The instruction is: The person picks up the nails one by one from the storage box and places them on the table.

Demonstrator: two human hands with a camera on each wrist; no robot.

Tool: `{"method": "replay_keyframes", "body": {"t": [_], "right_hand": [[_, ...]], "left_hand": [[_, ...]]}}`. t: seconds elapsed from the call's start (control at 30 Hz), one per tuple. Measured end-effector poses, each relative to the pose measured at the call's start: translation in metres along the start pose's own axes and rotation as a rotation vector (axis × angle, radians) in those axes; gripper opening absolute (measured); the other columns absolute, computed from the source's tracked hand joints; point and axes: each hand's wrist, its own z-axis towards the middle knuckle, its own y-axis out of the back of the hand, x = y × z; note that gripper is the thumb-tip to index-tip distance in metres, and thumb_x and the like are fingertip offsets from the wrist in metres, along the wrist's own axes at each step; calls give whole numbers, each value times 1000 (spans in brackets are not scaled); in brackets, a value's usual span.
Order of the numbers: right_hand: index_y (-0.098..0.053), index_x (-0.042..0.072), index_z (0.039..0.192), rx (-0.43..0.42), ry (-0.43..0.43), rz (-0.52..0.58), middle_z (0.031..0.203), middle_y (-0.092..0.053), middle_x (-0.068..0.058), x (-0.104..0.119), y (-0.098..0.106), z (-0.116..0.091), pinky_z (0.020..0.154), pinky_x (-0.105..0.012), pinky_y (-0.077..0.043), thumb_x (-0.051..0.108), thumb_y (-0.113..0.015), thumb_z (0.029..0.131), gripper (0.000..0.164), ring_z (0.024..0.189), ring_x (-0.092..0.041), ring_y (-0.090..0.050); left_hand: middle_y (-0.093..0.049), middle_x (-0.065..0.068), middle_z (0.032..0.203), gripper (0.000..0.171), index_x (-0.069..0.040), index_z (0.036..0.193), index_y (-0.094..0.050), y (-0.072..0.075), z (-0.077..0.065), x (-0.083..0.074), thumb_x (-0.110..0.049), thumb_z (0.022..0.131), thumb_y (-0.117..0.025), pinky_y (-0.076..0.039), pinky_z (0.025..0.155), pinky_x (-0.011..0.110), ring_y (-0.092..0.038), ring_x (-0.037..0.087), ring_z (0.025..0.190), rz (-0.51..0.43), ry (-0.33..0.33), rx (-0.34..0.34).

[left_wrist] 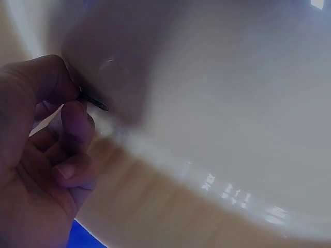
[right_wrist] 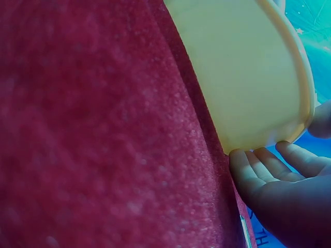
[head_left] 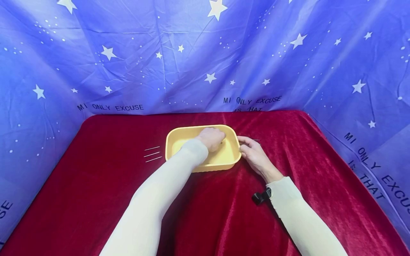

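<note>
A yellow rounded rectangular box (head_left: pixel 179 142) stands open-topped on the red cloth. My left hand (head_left: pixel 211 138) reaches down inside it, toward its right half. Between thumb and forefinger it pinches a small dark pointed pin (left_wrist: pixel 94 100), like a nail or screw, its tip sticking out close over the box's pale inner surface (left_wrist: pixel 222 108). The pin's other end is hidden by the fingers. Outside the box, my right hand (head_left: pixel 254 154) rests its fairly straight fingers (right_wrist: pixel 264 168) against the right wall (right_wrist: pixel 248 77), with the thumb (right_wrist: pixel 321 121) beside the rim.
Three thin metal sticks (head_left: pixel 152 154) lie side by side left of the box. More thin sticks (head_left: pixel 256 140) show partly behind the right hand. Red velvet (head_left: pixel 96 199) covers the table. A blue star-patterned curtain (head_left: pixel 134 71) hangs behind and at the sides. The right wrist carries a black camera (head_left: pixel 262 196).
</note>
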Motion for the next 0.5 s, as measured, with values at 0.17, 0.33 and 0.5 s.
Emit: {"method": "replay_keyframes", "body": {"t": [0.17,0.33,0.5], "right_hand": [[-38,-13,136,6,0,3,131,-44,-36,-1,1,0,81,-25,-50,-8,-37,83,53,101,-26,-56],[-39,-12,136,1,-1,11,132,-44,-35,0,0,0,81,-26,-50,-8,-38,82,53,103,-27,-56],[-38,-12,136,1,-4,15,131,-44,-36,-1,1,0,81,-25,-50,-9,-38,83,53,101,-25,-56]], "left_hand": [[-66,3,95,13,-15,95,-64,0,-2,1,-9,90,-53,-49,80,37,-61,22,88,-10,-8,1],[-66,2,91,12,-16,91,-64,2,-6,4,-14,92,-52,-49,79,36,-61,21,84,-24,-28,-11],[-64,2,88,12,-16,91,-62,5,-11,7,-14,94,-51,-48,81,35,-60,21,84,-58,-48,-13]]}}
